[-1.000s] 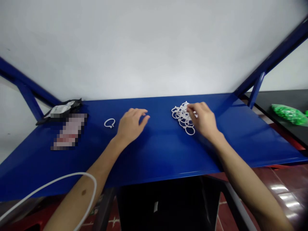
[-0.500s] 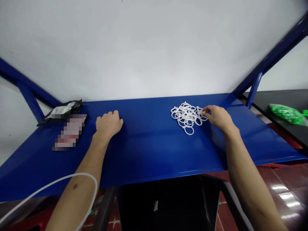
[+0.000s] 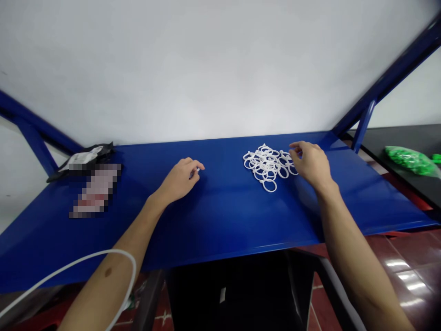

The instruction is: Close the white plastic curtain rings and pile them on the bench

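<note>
A pile of several white plastic rings point(image 3: 264, 166) lies on the blue table point(image 3: 223, 216), right of centre. My right hand point(image 3: 311, 164) hovers at the pile's right edge, its fingers bent and apart, the fingertips touching the outermost rings. My left hand point(image 3: 179, 179) rests on the table left of centre. Its fingers are curled round a single white ring point(image 3: 197, 169), of which only a small white bit shows at the fingertips.
A black pouch point(image 3: 87, 154) and a blurred flat object point(image 3: 96, 188) lie at the table's far left. A white cable point(image 3: 69, 266) loops over my left forearm. A green bag point(image 3: 411, 161) sits on a black table at the right. Blue frame struts point(image 3: 365, 122) rise at both back corners.
My left hand went left to the lone ring, closed over it and came back toward the centre; that ring no longer lies on the table. My right hand shifted to the pile's right edge.
</note>
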A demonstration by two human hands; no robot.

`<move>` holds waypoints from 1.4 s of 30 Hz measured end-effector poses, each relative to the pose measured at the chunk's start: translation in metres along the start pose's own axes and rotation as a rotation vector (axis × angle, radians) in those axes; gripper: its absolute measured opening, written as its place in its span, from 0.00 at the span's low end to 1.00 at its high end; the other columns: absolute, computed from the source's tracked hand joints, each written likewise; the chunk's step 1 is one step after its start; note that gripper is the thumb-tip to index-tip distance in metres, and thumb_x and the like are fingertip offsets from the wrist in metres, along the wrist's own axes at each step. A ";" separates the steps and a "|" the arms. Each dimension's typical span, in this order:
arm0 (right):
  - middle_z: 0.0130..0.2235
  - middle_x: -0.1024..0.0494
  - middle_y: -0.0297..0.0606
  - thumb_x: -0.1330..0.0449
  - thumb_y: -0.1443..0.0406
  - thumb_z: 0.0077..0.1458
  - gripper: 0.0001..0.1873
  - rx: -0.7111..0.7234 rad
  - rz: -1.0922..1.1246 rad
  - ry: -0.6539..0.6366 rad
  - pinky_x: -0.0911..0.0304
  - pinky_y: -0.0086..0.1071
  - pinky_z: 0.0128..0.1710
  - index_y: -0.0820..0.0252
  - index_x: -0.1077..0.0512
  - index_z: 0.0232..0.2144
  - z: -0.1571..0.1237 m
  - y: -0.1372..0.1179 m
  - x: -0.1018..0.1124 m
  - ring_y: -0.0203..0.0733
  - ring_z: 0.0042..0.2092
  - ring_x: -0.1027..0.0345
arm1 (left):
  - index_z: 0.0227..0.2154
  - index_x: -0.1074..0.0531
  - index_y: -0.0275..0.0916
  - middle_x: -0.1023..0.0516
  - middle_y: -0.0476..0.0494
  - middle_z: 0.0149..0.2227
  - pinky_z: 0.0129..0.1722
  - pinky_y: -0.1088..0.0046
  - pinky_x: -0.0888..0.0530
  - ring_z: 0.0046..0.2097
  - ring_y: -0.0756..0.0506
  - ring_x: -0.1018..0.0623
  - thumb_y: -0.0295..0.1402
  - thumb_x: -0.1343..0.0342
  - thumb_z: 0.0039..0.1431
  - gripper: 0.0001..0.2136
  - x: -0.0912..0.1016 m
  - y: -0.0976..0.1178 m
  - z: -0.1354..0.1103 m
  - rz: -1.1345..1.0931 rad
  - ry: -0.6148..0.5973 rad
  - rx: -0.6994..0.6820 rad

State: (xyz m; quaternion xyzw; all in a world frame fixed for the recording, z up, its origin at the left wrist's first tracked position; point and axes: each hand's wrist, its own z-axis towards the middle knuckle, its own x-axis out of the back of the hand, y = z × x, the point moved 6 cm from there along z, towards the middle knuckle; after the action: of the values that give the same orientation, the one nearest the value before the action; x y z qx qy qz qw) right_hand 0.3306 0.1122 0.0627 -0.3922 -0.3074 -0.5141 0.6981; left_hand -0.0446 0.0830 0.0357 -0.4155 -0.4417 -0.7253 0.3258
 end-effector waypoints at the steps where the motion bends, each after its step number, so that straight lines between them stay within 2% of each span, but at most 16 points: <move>1: 0.37 0.19 0.46 0.45 0.64 0.62 0.14 0.021 0.032 0.040 0.34 0.44 0.42 0.63 0.23 0.44 -0.001 -0.010 0.003 0.50 0.40 0.29 | 0.40 0.22 0.40 0.25 0.45 0.36 0.41 0.67 0.27 0.36 0.46 0.26 0.27 0.52 0.61 0.13 -0.001 0.008 0.000 -0.096 -0.009 -0.022; 3: 0.37 0.20 0.46 0.46 0.63 0.65 0.14 0.111 0.126 0.102 0.34 0.44 0.43 0.63 0.23 0.44 -0.007 -0.037 0.007 0.50 0.41 0.29 | 0.38 0.22 0.41 0.25 0.46 0.36 0.38 0.71 0.27 0.33 0.49 0.27 0.28 0.51 0.62 0.11 -0.003 0.025 -0.002 -0.255 -0.027 -0.050; 5: 0.37 0.20 0.45 0.46 0.62 0.67 0.13 0.253 0.265 0.091 0.33 0.43 0.44 0.62 0.24 0.45 -0.017 -0.070 0.007 0.48 0.41 0.28 | 0.37 0.22 0.41 0.23 0.47 0.38 0.37 0.72 0.26 0.34 0.50 0.25 0.29 0.48 0.62 0.09 -0.005 0.041 -0.005 -0.380 -0.040 -0.080; 7: 0.39 0.20 0.43 0.46 0.62 0.68 0.12 0.403 0.419 0.001 0.32 0.43 0.46 0.60 0.25 0.47 -0.032 -0.103 0.002 0.46 0.43 0.28 | 0.36 0.22 0.41 0.22 0.47 0.39 0.40 0.73 0.25 0.37 0.50 0.24 0.30 0.45 0.62 0.06 -0.007 0.052 -0.009 -0.491 -0.050 -0.110; 9: 0.46 0.20 0.44 0.45 0.62 0.68 0.13 0.508 0.543 -0.103 0.31 0.43 0.49 0.59 0.27 0.50 -0.047 -0.128 -0.004 0.47 0.48 0.27 | 0.36 0.23 0.41 0.21 0.46 0.39 0.41 0.72 0.25 0.39 0.49 0.23 0.31 0.44 0.63 0.05 -0.011 0.058 -0.011 -0.601 -0.058 -0.112; 12: 0.52 0.23 0.46 0.45 0.61 0.68 0.15 0.561 0.657 -0.240 0.29 0.43 0.48 0.57 0.30 0.54 -0.063 -0.147 -0.015 0.46 0.50 0.27 | 0.37 0.24 0.40 0.20 0.46 0.38 0.43 0.70 0.24 0.40 0.48 0.21 0.33 0.41 0.63 0.04 -0.018 0.056 -0.013 -0.794 -0.086 -0.049; 16: 0.44 0.22 0.42 0.44 0.63 0.68 0.15 0.459 0.773 -0.298 0.29 0.37 0.39 0.58 0.31 0.54 -0.064 -0.144 -0.027 0.39 0.38 0.27 | 0.36 0.26 0.39 0.19 0.45 0.37 0.41 0.68 0.22 0.39 0.47 0.19 0.36 0.37 0.61 0.07 -0.024 0.049 -0.013 -0.957 -0.097 0.036; 20: 0.34 0.23 0.35 0.43 0.62 0.67 0.13 0.376 0.841 -0.374 0.33 0.30 0.31 0.59 0.28 0.51 -0.061 -0.140 -0.033 0.34 0.29 0.32 | 0.40 0.26 0.40 0.18 0.44 0.38 0.43 0.66 0.22 0.39 0.47 0.20 0.36 0.36 0.59 0.09 -0.025 0.049 -0.011 -0.879 -0.079 -0.003; 23: 0.33 0.23 0.34 0.41 0.61 0.66 0.09 0.415 0.857 -0.382 0.34 0.30 0.31 0.59 0.24 0.44 -0.061 -0.141 -0.033 0.34 0.30 0.31 | 0.43 0.24 0.42 0.19 0.43 0.44 0.45 0.66 0.23 0.41 0.47 0.21 0.34 0.39 0.61 0.08 -0.017 0.050 -0.011 -0.710 0.054 -0.045; 26: 0.38 0.22 0.39 0.41 0.60 0.67 0.10 0.515 0.799 -0.314 0.32 0.32 0.37 0.59 0.23 0.41 -0.063 -0.141 -0.029 0.37 0.36 0.28 | 0.45 0.24 0.42 0.20 0.43 0.48 0.42 0.69 0.23 0.45 0.46 0.21 0.35 0.41 0.63 0.09 -0.008 0.051 -0.012 -0.595 0.193 -0.017; 28: 0.40 0.21 0.40 0.44 0.60 0.69 0.12 0.582 0.691 -0.282 0.33 0.32 0.37 0.58 0.23 0.42 -0.066 -0.143 -0.028 0.38 0.38 0.27 | 0.42 0.24 0.41 0.19 0.45 0.42 0.37 0.72 0.24 0.40 0.48 0.21 0.37 0.43 0.65 0.08 -0.011 0.051 -0.012 -0.582 0.150 0.031; 30: 0.40 0.21 0.40 0.47 0.60 0.71 0.14 0.634 0.541 -0.270 0.35 0.31 0.34 0.57 0.22 0.42 -0.069 -0.146 -0.028 0.37 0.36 0.28 | 0.39 0.24 0.41 0.18 0.48 0.36 0.35 0.73 0.26 0.35 0.49 0.21 0.40 0.44 0.66 0.09 -0.018 0.052 -0.012 -0.587 0.057 0.068; 32: 0.38 0.22 0.39 0.49 0.59 0.72 0.16 0.672 0.428 -0.269 0.38 0.30 0.30 0.56 0.22 0.40 -0.073 -0.150 -0.028 0.36 0.33 0.29 | 0.39 0.24 0.41 0.18 0.49 0.34 0.35 0.72 0.25 0.34 0.49 0.20 0.41 0.45 0.66 0.10 -0.024 0.054 -0.012 -0.605 -0.002 0.067; 34: 0.39 0.23 0.39 0.48 0.58 0.71 0.15 0.680 0.415 -0.281 0.38 0.30 0.29 0.57 0.23 0.42 -0.076 -0.153 -0.027 0.37 0.33 0.30 | 0.40 0.24 0.41 0.17 0.49 0.34 0.37 0.72 0.24 0.35 0.48 0.19 0.40 0.45 0.66 0.09 -0.027 0.056 -0.013 -0.632 -0.019 0.047; 39: 0.50 0.26 0.46 0.42 0.56 0.66 0.16 0.461 0.620 -0.244 0.31 0.33 0.31 0.58 0.32 0.51 -0.070 -0.146 -0.026 0.38 0.36 0.28 | 0.40 0.25 0.41 0.17 0.48 0.33 0.36 0.72 0.24 0.35 0.48 0.19 0.38 0.46 0.67 0.08 -0.028 0.059 -0.014 -0.677 -0.039 0.008; 42: 0.49 0.23 0.44 0.42 0.60 0.67 0.12 0.375 0.733 -0.267 0.29 0.34 0.35 0.57 0.32 0.50 -0.065 -0.141 -0.031 0.39 0.37 0.26 | 0.40 0.25 0.41 0.17 0.48 0.33 0.35 0.73 0.24 0.33 0.49 0.20 0.37 0.47 0.67 0.08 -0.028 0.062 -0.014 -0.706 -0.062 -0.011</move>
State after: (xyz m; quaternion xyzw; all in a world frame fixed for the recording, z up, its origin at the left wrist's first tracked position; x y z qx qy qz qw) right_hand 0.1888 0.0473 0.0367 -0.4051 -0.3236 -0.1123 0.8477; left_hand 0.0150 0.0489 0.0300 -0.2611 -0.5639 -0.7825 0.0393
